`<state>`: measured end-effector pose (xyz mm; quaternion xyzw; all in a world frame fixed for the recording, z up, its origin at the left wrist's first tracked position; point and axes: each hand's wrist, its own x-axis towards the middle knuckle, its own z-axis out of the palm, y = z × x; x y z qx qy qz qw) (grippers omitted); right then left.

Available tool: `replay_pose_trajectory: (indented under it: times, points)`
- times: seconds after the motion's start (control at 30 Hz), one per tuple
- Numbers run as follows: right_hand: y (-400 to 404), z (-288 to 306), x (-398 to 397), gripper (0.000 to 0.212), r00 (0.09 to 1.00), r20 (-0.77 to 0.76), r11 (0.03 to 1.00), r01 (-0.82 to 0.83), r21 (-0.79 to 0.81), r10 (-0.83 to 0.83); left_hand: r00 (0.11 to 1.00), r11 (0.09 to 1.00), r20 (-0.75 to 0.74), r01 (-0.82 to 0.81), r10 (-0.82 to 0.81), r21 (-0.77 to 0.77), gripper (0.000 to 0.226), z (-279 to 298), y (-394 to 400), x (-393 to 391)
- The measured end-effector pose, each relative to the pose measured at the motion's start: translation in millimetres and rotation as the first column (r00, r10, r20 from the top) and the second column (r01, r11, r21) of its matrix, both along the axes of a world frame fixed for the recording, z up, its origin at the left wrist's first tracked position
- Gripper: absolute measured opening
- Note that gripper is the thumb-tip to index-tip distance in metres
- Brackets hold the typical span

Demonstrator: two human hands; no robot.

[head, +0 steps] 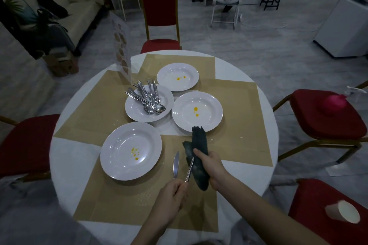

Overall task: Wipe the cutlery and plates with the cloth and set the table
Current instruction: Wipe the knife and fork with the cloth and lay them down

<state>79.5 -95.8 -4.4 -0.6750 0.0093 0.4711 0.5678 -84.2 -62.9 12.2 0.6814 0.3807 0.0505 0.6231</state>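
Poking from left grip (pixel 172 195) — cutlery (pixel 189 169)

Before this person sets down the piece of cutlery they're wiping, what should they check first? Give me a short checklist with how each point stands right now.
1. Left hand grips the cutlery handle: ok.
2. Right hand holds the dark cloth around the far end of the piece: ok.
3. Piece wiped clean: cannot tell, its end is hidden in the cloth.
4. Free spot on the placemat beside the knife: ok.
5. Near plate clean: not ok, yellow spots show.
6. Remaining cutlery wiped: cannot tell; it lies piled on a plate.
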Motion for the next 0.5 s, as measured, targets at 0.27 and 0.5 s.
replay_pose_trajectory:
  times: [0.27,0.5]
  points:
    - [2,-6,-11,0.026,0.999,-0.032,1.000,-0.022,0.018,0.022,1.000,0.998,0.007,-0.005,0.006,-0.068,0.029,-4,1,-7]
    - [-1,-9,0,0.026,0.992,0.000,0.992,0.129,-0.009,-0.129,1.000,0.999,-0.003,0.030,-0.030,-0.035,0.030,-9,1,-16]
